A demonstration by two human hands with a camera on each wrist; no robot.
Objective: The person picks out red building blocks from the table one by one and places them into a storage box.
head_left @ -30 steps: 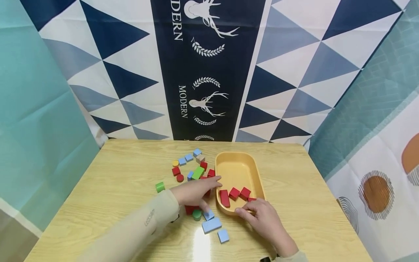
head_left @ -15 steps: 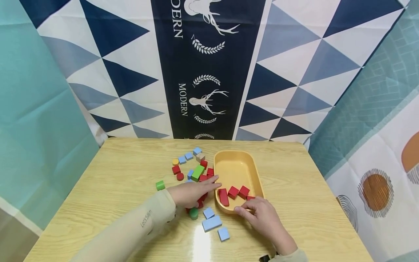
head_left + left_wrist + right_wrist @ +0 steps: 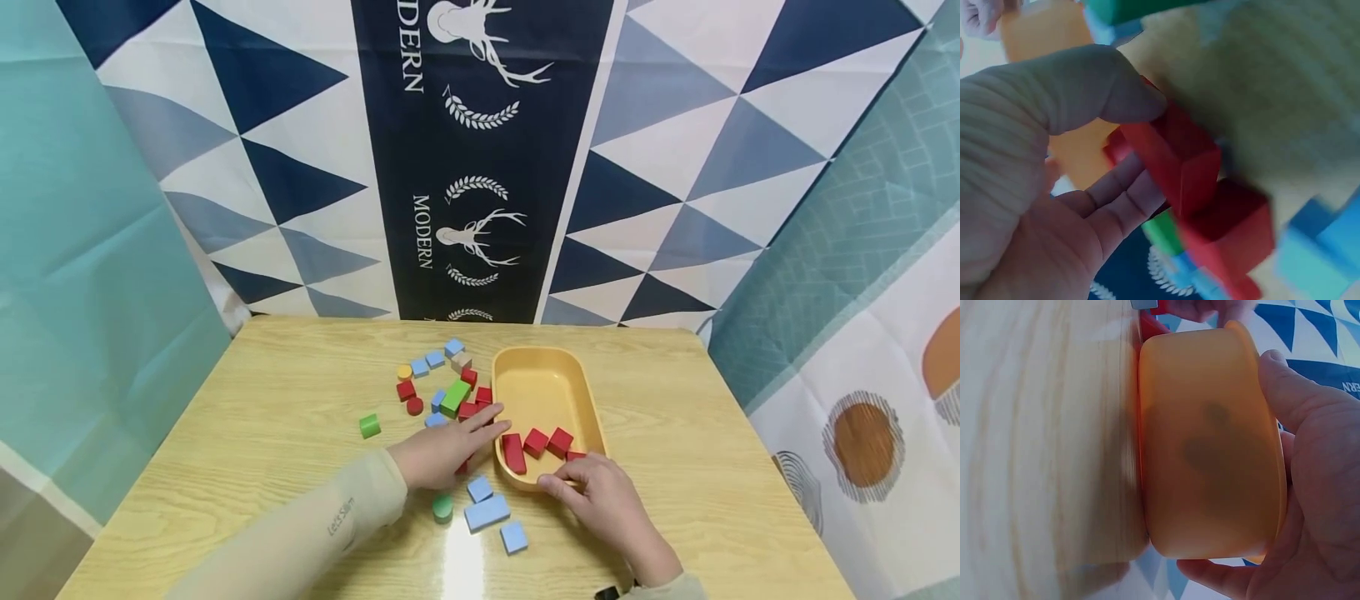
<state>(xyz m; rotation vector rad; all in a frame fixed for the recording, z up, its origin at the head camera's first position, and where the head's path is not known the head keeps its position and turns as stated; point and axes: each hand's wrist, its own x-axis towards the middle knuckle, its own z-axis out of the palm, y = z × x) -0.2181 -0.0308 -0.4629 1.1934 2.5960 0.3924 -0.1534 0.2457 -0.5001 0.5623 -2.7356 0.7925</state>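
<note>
My left hand (image 3: 435, 454) is just left of the yellow plastic bin (image 3: 543, 379). In the left wrist view its thumb and fingers pinch a long red block (image 3: 1172, 156), and another red block (image 3: 1232, 228) lies right beside it. From the head view, the hand covers most of this. My right hand (image 3: 600, 496) grips the bin's near right rim, thumb at the edge and fingers by the wall, as the right wrist view also shows (image 3: 1329, 456). Several red blocks (image 3: 536, 442) lie in the near end of the bin.
Near the left hand, a green cylinder (image 3: 442, 508) and blue blocks (image 3: 487, 513) lie on the wooden table (image 3: 285, 375). Behind it are a green block (image 3: 455, 398), red pieces (image 3: 406, 391), blue cubes (image 3: 435, 359) and a yellow disc (image 3: 405, 372). A green piece (image 3: 370, 426) lies farther left.
My left hand has drawn back from the near blue cube and green cylinder, and the red block beside that cylinder no longer shows there. The right hand stays on the bin.
</note>
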